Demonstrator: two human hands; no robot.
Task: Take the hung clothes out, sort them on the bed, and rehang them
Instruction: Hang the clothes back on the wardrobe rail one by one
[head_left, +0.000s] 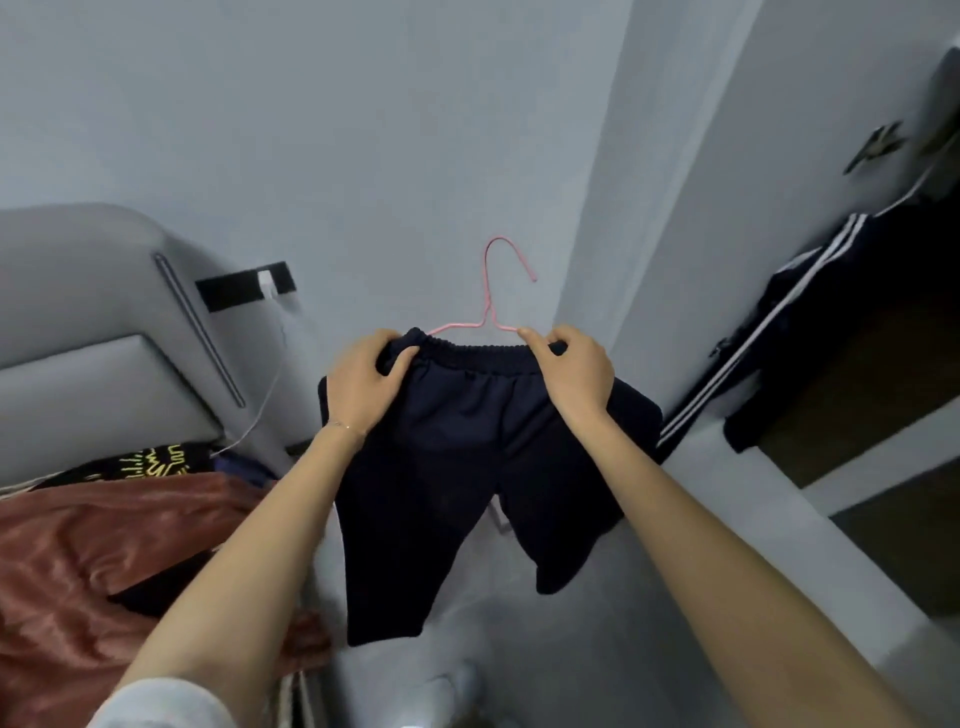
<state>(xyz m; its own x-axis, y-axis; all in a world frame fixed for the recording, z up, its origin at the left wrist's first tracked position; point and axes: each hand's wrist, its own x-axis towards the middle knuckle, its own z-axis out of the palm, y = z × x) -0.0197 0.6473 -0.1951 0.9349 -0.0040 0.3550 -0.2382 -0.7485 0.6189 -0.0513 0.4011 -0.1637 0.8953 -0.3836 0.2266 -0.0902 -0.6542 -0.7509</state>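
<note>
Holding dark shorts up in front of the wall, just beside the bed; my left grip clutches one waistband corner, right grip pinches the other, pink hanger poking out above.

Pale walls, grey padded headboard
</note>
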